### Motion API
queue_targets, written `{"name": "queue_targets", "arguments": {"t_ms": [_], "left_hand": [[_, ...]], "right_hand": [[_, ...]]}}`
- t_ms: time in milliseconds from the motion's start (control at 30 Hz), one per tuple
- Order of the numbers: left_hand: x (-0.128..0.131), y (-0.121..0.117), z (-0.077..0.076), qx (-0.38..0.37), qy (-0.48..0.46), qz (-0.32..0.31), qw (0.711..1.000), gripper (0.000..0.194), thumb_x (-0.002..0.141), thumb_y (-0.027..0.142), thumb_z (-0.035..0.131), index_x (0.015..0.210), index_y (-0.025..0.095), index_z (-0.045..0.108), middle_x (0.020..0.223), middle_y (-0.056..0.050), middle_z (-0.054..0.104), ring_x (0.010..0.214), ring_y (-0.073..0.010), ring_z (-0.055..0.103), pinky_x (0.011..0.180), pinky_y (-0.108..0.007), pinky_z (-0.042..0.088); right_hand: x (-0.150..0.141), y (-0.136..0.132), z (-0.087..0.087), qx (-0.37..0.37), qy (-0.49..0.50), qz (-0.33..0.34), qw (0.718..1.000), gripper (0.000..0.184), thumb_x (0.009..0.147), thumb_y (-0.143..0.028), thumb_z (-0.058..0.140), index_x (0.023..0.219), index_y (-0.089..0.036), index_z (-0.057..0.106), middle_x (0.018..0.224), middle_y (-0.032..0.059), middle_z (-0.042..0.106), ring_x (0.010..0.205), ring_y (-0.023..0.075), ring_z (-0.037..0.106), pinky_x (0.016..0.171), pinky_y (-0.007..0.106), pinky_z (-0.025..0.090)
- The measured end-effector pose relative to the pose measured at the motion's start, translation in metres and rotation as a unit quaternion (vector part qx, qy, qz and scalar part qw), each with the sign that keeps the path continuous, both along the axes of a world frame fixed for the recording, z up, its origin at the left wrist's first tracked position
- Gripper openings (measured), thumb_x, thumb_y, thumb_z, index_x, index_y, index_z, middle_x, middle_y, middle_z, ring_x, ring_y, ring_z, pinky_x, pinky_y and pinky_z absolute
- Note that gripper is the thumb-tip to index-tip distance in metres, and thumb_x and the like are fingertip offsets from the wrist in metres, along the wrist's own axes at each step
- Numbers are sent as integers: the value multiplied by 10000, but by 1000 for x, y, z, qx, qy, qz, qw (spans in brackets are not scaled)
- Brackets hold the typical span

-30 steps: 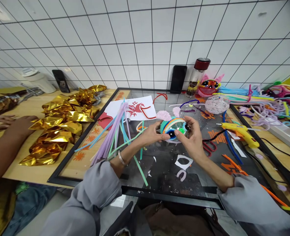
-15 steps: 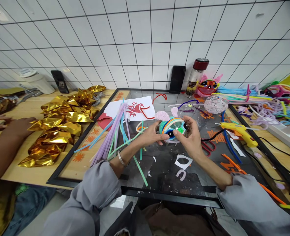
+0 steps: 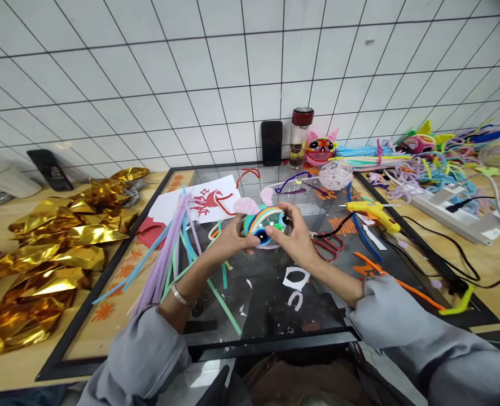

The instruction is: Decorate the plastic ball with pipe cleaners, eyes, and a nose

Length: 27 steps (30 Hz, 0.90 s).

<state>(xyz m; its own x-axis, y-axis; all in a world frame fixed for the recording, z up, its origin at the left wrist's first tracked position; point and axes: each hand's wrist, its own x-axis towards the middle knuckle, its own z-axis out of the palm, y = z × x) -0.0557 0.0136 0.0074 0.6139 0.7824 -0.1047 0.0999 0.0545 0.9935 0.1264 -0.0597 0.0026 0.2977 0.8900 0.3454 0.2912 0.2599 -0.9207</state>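
Between both hands I hold a round craft animal head (image 3: pixel 267 223), banded in coloured pipe cleaners, with pink ears, large blue-rimmed eyes and a green nose. My left hand (image 3: pixel 236 239) grips its left side, thumb by the lower eye. Around the right side my right hand (image 3: pixel 294 234) is closed, its thumb pressed near the nose. Below them on the dark glass lie a white paper scrap with an oval hole (image 3: pixel 296 277) and a small pale curved piece (image 3: pixel 294 300). Red-handled scissors (image 3: pixel 328 247) rest just right of my right hand.
Pale pipe cleaners (image 3: pixel 165 254) fan out at left, beside crumpled gold foil (image 3: pixel 55 248). A yellow glue gun (image 3: pixel 375 214) and a power strip (image 3: pixel 453 211) with cables lie right. A glass bottle (image 3: pixel 299 141), a phone (image 3: pixel 271 142) and a pink craft head (image 3: pixel 321 148) stand along the tiled wall.
The view has turned to the right, so things appear further left. Both hands still hold the craft head in much the same grip. The person at left has mostly left the view.
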Motion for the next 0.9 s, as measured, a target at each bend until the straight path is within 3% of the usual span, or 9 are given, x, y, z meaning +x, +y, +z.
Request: {"name": "queue_targets", "arguments": {"t_ms": [200, 400, 667, 800, 900], "left_hand": [[0, -1, 5, -4, 24, -1, 1000, 693, 539, 450, 909, 1055, 174, 539, 931, -16, 626, 747, -176, 641, 540, -276, 575], [1, -2, 4, -34, -3, 3, 999, 744, 479, 450, 933, 1040, 180, 527, 954, -24, 632, 807, -201, 642, 565, -305, 583], [3, -4, 1, -55, -55, 8, 997, 1013, 408, 425, 964, 1275, 188, 496, 1191, -106, 638, 891, -229, 667, 602, -272, 567], [3, -3, -3, -38, -52, 15, 998, 996, 411, 423, 960, 1267, 168, 519, 1164, -108, 665, 937, -256, 671, 665, -283, 555], [2, -3, -5, -28, -66, 23, 997, 967, 407, 419, 950, 1242, 171, 530, 1163, -94, 674, 1012, -277, 666, 771, -320, 555]], "right_hand": [[7, 0, 0, 2, 102, 50, 994, 522, 818, -625, 656, 1189, -273, 555, 1265, 84, 638, 1232, 264, 591, 1095, 475, 453], [10, -1, 5, -3, 194, 64, 979, 534, 773, -678, 679, 1125, -287, 588, 1221, 80, 679, 1223, 288, 621, 1093, 502, 471], [8, -8, 0, 17, 121, 69, 990, 594, 748, -553, 777, 1214, -264, 547, 1276, 91, 628, 1224, 270, 589, 1091, 478, 460], [7, -10, -4, 26, 54, 63, 996, 644, 756, -521, 783, 1282, -265, 516, 1332, 91, 592, 1249, 270, 564, 1101, 477, 441], [11, -14, 6, 36, 17, 51, 998, 581, 833, -546, 688, 1308, -271, 499, 1358, 101, 582, 1290, 278, 543, 1078, 486, 456]]}}
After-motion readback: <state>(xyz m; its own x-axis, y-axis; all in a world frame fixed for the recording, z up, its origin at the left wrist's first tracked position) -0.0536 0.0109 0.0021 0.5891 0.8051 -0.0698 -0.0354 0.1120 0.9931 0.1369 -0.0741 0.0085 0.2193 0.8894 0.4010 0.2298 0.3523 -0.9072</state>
